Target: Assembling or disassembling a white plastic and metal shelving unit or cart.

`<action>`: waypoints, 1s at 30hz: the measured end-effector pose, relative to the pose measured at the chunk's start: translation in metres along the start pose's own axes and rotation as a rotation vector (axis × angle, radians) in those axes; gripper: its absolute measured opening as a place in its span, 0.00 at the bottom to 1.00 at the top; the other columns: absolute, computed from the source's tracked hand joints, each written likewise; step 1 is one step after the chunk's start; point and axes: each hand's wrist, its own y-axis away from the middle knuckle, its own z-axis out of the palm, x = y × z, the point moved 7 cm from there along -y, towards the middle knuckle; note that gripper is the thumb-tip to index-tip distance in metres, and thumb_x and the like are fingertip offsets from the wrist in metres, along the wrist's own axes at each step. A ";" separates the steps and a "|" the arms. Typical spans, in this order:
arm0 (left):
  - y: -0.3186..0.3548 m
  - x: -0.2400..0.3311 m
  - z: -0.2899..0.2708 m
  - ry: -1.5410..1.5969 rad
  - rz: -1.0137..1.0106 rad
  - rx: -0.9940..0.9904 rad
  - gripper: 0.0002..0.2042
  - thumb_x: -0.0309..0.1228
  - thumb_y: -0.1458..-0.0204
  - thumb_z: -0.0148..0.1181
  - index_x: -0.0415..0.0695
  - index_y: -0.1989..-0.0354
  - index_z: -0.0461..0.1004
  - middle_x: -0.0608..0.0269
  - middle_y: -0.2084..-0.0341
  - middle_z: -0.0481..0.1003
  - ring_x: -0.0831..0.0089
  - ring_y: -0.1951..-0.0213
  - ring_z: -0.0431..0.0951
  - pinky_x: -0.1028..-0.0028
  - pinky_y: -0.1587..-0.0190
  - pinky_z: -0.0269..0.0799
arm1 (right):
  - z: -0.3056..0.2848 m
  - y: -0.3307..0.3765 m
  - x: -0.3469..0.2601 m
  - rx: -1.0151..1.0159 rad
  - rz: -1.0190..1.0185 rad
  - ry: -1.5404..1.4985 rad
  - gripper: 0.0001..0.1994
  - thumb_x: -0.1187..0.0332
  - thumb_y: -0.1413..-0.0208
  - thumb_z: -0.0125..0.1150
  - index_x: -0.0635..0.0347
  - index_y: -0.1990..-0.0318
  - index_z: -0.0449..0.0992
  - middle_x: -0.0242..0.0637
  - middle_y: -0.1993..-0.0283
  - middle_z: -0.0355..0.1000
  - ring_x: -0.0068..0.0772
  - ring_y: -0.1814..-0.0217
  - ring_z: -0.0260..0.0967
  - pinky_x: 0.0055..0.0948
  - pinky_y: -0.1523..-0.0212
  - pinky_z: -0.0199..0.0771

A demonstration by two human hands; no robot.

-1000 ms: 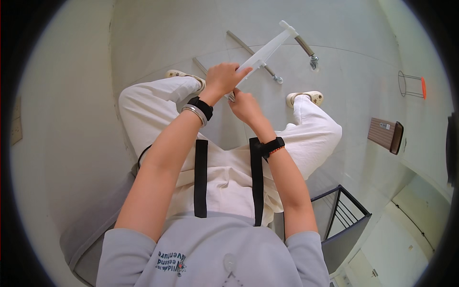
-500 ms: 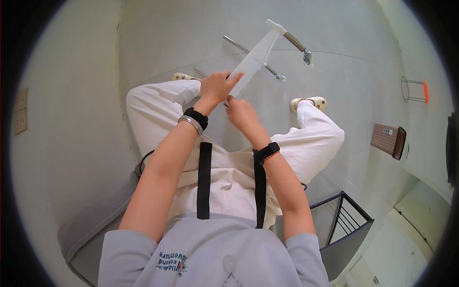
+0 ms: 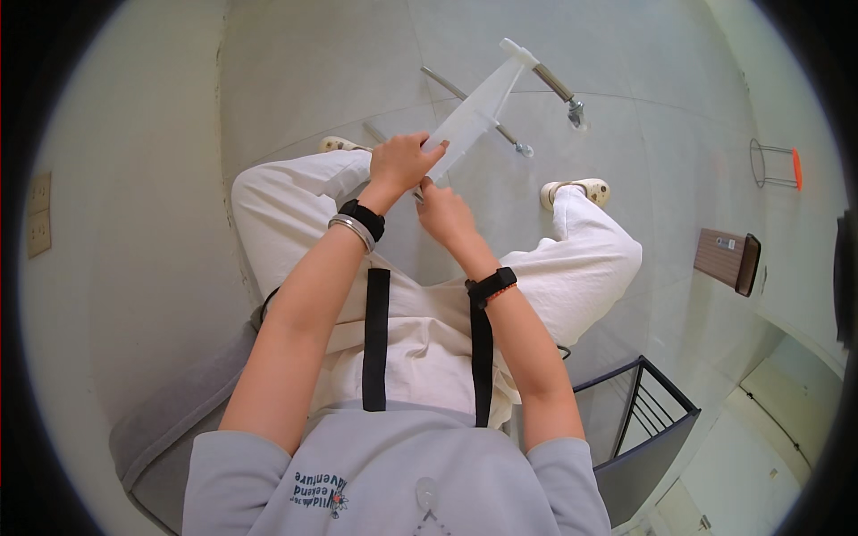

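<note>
A white plastic panel (image 3: 478, 107), seen nearly edge-on, slants up and away from my hands. It looks like a shelf with metal tubes at its corners. My left hand (image 3: 402, 165) is closed over the panel's near end, thumb along its face. Fingers curled, my right hand (image 3: 444, 214) grips the near corner, where a bit of metal tube (image 3: 418, 196) shows. At the far corner a metal leg (image 3: 554, 83) ends in a caster (image 3: 576, 113). Another caster (image 3: 525, 150) sits on a tube by the panel's middle. A longer tube (image 3: 444, 82) sticks out on the left side.
My shod feet rest on the grey tiled floor (image 3: 626, 125) either side of the panel. To the right are a wire stand with an orange part (image 3: 797, 170), a brown box (image 3: 726, 259) and a dark-framed rack (image 3: 639, 420). A grey cushioned seat (image 3: 179, 429) is behind on the left.
Both hands have shifted very slightly left and kept their grip. The panel and its legs have barely moved with them.
</note>
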 end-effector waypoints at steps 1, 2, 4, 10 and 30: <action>0.000 0.001 0.001 -0.001 0.001 -0.003 0.22 0.53 0.54 0.52 0.43 0.82 0.70 0.53 0.86 0.71 0.53 0.79 0.72 0.61 0.77 0.66 | 0.001 -0.001 0.004 0.000 0.003 -0.002 0.13 0.72 0.52 0.49 0.62 0.57 0.67 0.52 0.71 0.73 0.54 0.67 0.72 0.47 0.66 0.72; -0.001 0.001 0.001 0.003 -0.010 -0.001 0.22 0.53 0.54 0.52 0.43 0.82 0.70 0.53 0.86 0.71 0.53 0.79 0.72 0.61 0.77 0.66 | 0.001 -0.003 0.007 0.008 -0.015 0.005 0.14 0.70 0.52 0.52 0.61 0.56 0.67 0.53 0.71 0.72 0.56 0.67 0.71 0.48 0.66 0.71; -0.001 0.001 0.000 0.006 -0.021 0.001 0.22 0.52 0.54 0.52 0.43 0.82 0.70 0.53 0.86 0.71 0.53 0.79 0.72 0.61 0.77 0.66 | 0.001 -0.004 0.010 0.017 -0.034 0.010 0.15 0.68 0.51 0.55 0.59 0.55 0.67 0.54 0.72 0.72 0.58 0.68 0.70 0.49 0.67 0.70; 0.001 0.001 0.003 -0.003 -0.027 -0.010 0.21 0.52 0.55 0.53 0.44 0.81 0.71 0.53 0.84 0.72 0.53 0.77 0.73 0.61 0.75 0.67 | 0.001 -0.004 0.006 0.004 -0.036 -0.014 0.13 0.69 0.50 0.52 0.61 0.56 0.68 0.54 0.72 0.72 0.58 0.68 0.70 0.49 0.67 0.71; 0.011 -0.024 -0.008 0.027 -0.027 -0.052 0.20 0.50 0.53 0.53 0.43 0.80 0.72 0.54 0.86 0.72 0.54 0.78 0.73 0.62 0.76 0.66 | 0.014 0.000 -0.019 -0.034 -0.013 0.032 0.16 0.73 0.53 0.50 0.60 0.54 0.67 0.52 0.71 0.73 0.53 0.67 0.72 0.47 0.65 0.72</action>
